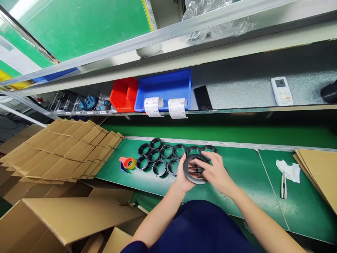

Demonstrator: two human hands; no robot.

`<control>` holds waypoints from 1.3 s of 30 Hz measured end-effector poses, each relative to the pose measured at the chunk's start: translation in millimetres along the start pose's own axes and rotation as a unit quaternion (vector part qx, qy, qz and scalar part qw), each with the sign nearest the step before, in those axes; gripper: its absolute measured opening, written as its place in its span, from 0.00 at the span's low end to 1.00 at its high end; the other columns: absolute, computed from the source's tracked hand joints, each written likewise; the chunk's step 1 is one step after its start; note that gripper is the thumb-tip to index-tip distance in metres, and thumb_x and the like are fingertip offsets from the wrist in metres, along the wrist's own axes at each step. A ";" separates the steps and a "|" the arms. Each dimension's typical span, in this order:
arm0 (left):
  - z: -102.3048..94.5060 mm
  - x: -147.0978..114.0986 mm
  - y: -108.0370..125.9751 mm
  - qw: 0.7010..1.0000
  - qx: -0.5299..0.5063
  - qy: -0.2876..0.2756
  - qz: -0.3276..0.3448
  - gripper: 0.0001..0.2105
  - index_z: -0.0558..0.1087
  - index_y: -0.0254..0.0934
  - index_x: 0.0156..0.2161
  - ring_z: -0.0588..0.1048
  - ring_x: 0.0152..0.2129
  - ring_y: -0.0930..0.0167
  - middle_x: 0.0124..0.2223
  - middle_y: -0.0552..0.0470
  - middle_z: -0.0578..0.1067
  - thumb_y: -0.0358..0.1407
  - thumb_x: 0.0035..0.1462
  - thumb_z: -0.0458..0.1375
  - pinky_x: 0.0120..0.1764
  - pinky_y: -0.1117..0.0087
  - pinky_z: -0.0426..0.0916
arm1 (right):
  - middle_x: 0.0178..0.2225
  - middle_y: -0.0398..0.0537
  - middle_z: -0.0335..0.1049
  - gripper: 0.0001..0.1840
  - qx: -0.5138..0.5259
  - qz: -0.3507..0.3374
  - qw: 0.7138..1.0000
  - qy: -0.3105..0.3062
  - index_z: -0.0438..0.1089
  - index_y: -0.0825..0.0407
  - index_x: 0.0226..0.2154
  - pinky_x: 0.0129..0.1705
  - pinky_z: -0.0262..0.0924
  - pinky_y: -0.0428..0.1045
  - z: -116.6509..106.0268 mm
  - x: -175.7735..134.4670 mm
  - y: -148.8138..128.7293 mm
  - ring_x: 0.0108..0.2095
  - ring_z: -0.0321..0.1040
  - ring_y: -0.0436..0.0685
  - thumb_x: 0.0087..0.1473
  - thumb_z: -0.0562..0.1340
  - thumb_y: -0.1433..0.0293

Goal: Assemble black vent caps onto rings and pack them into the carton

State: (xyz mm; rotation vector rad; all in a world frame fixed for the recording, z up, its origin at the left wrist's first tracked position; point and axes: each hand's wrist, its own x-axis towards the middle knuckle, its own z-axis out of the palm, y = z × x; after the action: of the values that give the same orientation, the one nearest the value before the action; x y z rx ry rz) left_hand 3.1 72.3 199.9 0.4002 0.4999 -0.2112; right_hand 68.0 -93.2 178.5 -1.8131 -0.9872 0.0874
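Note:
My left hand (182, 177) is closed around the left side of a thick black ring (194, 180), held just above the bench. Thin dark bars cross the ring's opening, and fingers show behind them. Over the right side of the same ring reaches my right hand (218, 174), its bent fingers touching the rim and opening; its thumb is hard to make out. Several similar black rings (159, 175) stand in close rows on the green bench (237, 196), just beyond and left of my hands. The held ring and right hand partly cover the nearest ones.
Left of the rings lies a red and yellow tape roll (129, 163). Cardboard dividers (65, 151) and an open carton (84, 214) fill the left. A utility knife (283, 186), white paper (289, 170) and cardboard sheets (319, 175) lie right. The shelf above holds a blue bin (163, 86).

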 end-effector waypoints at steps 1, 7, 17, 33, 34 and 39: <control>-5.3 2.8 -2.0 0.999 -0.009 0.037 0.018 0.23 0.74 0.31 0.41 0.77 0.33 0.64 0.36 0.44 0.78 0.54 0.59 0.57 0.37 0.65 0.71 | 0.63 0.52 0.57 0.26 -0.045 -0.033 0.998 -0.031 0.68 0.43 0.58 0.67 0.43 0.67 4.5 -2.7 1.9 0.64 0.47 0.68 0.62 0.56 0.51; -40.8 21.9 -22.2 0.988 0.030 0.148 -0.035 0.24 0.74 0.32 0.42 0.77 0.38 0.58 0.36 0.43 0.78 0.54 0.59 0.55 0.40 0.60 0.73 | 0.71 0.55 0.32 0.51 -0.038 0.038 0.971 -0.235 0.50 0.43 0.68 0.66 0.42 0.69 30.7 -12.2 34.6 0.69 0.31 0.73 0.48 0.69 0.49; -75.7 20.7 -1.1 0.980 0.108 0.164 0.020 0.32 0.59 0.34 0.62 0.68 0.55 0.55 0.61 0.35 0.65 0.56 0.62 0.50 0.56 0.53 0.65 | 0.64 0.69 0.45 0.57 -0.274 0.203 0.939 -0.048 0.47 0.53 0.68 0.60 0.48 0.65 24.4 57.1 181.3 0.61 0.48 0.77 0.44 0.68 0.47; -122.6 28.2 -3.5 0.927 0.203 0.314 -0.026 0.16 0.70 0.33 0.49 0.75 0.45 0.63 0.52 0.39 0.74 0.41 0.62 0.54 0.49 0.65 0.69 | 0.71 0.56 0.31 0.38 -0.363 0.136 0.922 -0.018 0.41 0.54 0.70 0.68 0.21 0.68 -10.7 54.5 218.7 0.70 0.27 0.67 0.65 0.48 0.54; -120.0 34.6 -6.0 0.917 0.252 0.310 -0.025 0.15 0.70 0.34 0.48 0.75 0.45 0.62 0.51 0.40 0.74 0.41 0.61 0.55 0.49 0.64 0.69 | 0.71 0.56 0.32 0.36 -0.354 0.125 0.926 -0.026 0.41 0.54 0.70 0.68 0.21 0.67 -10.0 56.6 218.9 0.70 0.28 0.65 0.66 0.48 0.56; -90.1 85.5 -21.4 0.858 0.460 0.222 0.055 0.14 0.75 0.40 0.39 0.71 0.46 0.49 0.41 0.40 0.75 0.46 0.51 0.64 0.54 0.47 0.63 | 0.70 0.58 0.39 0.32 -0.307 0.135 0.936 -0.103 0.51 0.53 0.67 0.68 0.22 0.68 -10.8 59.7 237.7 0.70 0.34 0.64 0.65 0.52 0.59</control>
State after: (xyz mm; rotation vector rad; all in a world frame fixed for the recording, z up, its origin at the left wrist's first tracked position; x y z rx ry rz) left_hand 32.2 82.5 77.7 1.4399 0.8133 -0.2386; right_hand 250.7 -95.0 14.9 -2.5561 -0.9676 0.1546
